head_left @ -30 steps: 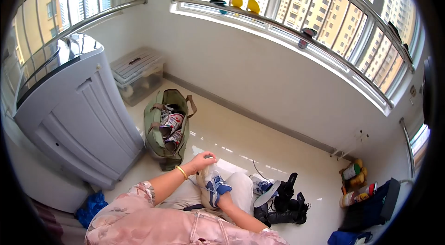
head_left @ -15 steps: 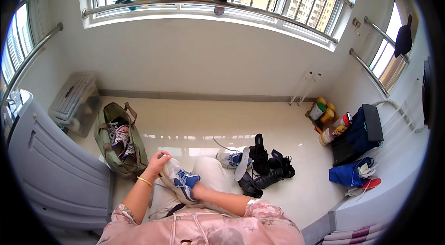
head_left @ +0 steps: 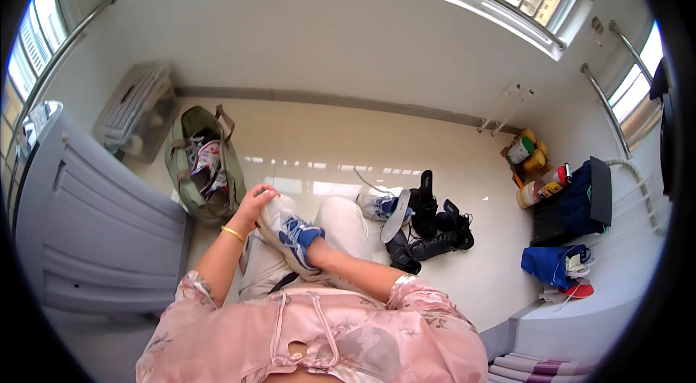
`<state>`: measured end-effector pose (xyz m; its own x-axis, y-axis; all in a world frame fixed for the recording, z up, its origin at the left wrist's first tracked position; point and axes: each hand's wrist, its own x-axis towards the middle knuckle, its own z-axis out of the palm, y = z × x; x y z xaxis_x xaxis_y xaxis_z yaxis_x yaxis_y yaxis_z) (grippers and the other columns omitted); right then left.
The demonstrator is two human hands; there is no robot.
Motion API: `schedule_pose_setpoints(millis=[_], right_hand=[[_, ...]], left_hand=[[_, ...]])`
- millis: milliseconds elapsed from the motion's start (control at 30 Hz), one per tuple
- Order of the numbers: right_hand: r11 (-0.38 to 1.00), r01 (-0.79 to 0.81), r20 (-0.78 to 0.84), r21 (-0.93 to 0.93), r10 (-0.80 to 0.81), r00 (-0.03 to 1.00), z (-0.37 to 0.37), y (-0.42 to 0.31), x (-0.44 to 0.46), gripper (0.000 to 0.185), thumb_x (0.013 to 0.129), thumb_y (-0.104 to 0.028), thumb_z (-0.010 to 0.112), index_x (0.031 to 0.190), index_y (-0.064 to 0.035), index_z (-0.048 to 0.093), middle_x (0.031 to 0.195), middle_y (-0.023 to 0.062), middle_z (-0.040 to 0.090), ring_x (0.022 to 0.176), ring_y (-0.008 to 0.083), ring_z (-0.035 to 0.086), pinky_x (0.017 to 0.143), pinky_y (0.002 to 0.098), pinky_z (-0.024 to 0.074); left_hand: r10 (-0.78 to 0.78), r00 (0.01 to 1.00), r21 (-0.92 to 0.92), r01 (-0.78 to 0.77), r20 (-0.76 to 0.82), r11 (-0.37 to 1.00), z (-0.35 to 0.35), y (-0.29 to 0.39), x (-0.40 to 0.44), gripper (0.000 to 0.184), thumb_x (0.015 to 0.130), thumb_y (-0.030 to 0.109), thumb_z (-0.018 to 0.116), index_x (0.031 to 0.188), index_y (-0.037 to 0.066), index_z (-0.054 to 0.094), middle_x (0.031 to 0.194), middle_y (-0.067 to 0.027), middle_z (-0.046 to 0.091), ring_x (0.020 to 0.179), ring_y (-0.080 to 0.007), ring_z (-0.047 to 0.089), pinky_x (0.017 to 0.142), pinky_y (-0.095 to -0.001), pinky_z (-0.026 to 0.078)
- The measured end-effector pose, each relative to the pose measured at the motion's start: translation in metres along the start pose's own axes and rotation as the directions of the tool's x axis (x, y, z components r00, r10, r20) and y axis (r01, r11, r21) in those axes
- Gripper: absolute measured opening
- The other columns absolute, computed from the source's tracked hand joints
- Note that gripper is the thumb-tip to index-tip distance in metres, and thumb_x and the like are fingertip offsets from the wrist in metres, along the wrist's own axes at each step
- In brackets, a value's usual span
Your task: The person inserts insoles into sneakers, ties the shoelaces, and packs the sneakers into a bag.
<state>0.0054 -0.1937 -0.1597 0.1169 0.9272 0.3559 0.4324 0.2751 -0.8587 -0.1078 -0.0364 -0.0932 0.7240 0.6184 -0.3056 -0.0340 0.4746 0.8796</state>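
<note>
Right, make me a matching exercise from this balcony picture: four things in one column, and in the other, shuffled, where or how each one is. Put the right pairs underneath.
Things
1. Olive-green bag
2. Clear box
3. Gold bracelet
4. Blue bag

Places and states
A. Around the left wrist
B. At the right side of the picture, with a red item beside it
C. Open at the top, with patterned shoes inside
D. Lid on, near the far left corner

Right pairs
1-C, 2-D, 3-A, 4-B
</note>
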Motion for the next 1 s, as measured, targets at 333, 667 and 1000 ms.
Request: schedule_pose_setpoints(millis=[333, 667, 1000], right_hand=[[0.843, -0.537, 0.482, 0.03, 0.458, 0.747, -0.038, -0.002, -0.038, 0.051, 0.075, -0.002, 0.041, 0.126, 0.0031, 0.046, 0.125, 0.0252, 0.05, 0.115, 0.0348, 0.048, 0.099, 0.0341, 0.0358], [0.935, -0.353, 0.413, -0.019, 0.329, 0.849, -0.04, -0.024, -0.025, 0.042, 0.082, -0.008, 0.05, 0.123, 0.003, 0.048, 0.107, 0.0206, 0.061, 0.092, 0.0289, 0.06, 0.079, 0.0327, 0.0473], [0.82, -0.041, 0.649, -0.571, 0.481, 0.59, -0.062, -0.087, -0.02, 0.029, 0.066, -0.025, 0.06, 0.067, 0.0038, 0.063, 0.072, 0.0229, 0.062, 0.077, 0.0378, 0.061, 0.076, 0.043, 0.0469]], left_hand=[[0.001, 1.0, -0.018, -0.001, 0.007, 1.0, -0.002, -0.001, -0.002, 0.02, 0.082, 0.02, 0.066, 0.095, 0.006, 0.06, 0.093, -0.0041, 0.062, 0.085, -0.0127, 0.057, 0.076, -0.0258, 0.046], [-0.055, 0.998, 0.056, 0.053, 0.042, 0.997, 0.0, 0.003, 0.004, 0.019, 0.084, 0.021, 0.064, 0.094, 0.005, 0.059, 0.096, -0.0051, 0.062, 0.087, -0.014, 0.058, 0.08, -0.0273, 0.047], [-0.067, 0.997, 0.032, 0.065, 0.045, 0.997, 0.003, -0.004, 0.003, 0.018, 0.084, 0.019, 0.063, 0.095, 0.006, 0.059, 0.097, -0.0056, 0.062, 0.086, -0.0145, 0.059, 0.078, -0.0282, 0.049]])
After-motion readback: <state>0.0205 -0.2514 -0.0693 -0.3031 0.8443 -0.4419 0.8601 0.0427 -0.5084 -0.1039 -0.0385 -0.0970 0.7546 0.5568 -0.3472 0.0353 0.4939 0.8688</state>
